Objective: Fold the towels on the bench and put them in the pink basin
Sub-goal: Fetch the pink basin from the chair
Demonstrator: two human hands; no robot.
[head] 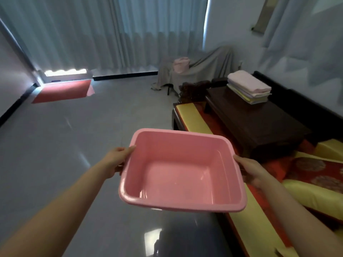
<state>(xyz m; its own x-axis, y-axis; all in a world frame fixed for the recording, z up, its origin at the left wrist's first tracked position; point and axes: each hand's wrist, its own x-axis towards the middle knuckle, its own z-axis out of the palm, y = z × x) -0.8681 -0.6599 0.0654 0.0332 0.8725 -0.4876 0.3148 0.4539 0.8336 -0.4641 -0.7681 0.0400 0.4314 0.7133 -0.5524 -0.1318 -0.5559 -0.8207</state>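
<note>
A person holds the pink basin (185,205) in the air with both hands, its open side up and its glossy inner bottom showing. The left hand (116,162) grasps the basin's left rim: the thumb (130,148) lies on top of the edge, and the fingers curl under it, mostly hidden. The right hand (252,170) grasps the basin's right rim the same way, with its fingers wrapped below the edge and out of sight. The basin tilts slightly, its near edge lower than its far edge.

The towels (249,87) lie well beyond the basin, up and to its right, as a neat folded stack with a pink one on top and paler and yellow ones under it. The stack rests on the far end of a dark wooden tabletop (259,119), which stands on the bench (193,117) with its yellow and red cushion. The bench runs along the basin's right side and partly under it.

Below and left of the basin lies the grey floor (74,145). Far beyond the basin to the left is a red mat (65,91) at the foot of pale curtains (92,34). Straight beyond the basin stands a seat draped in grey cloth (204,69).
</note>
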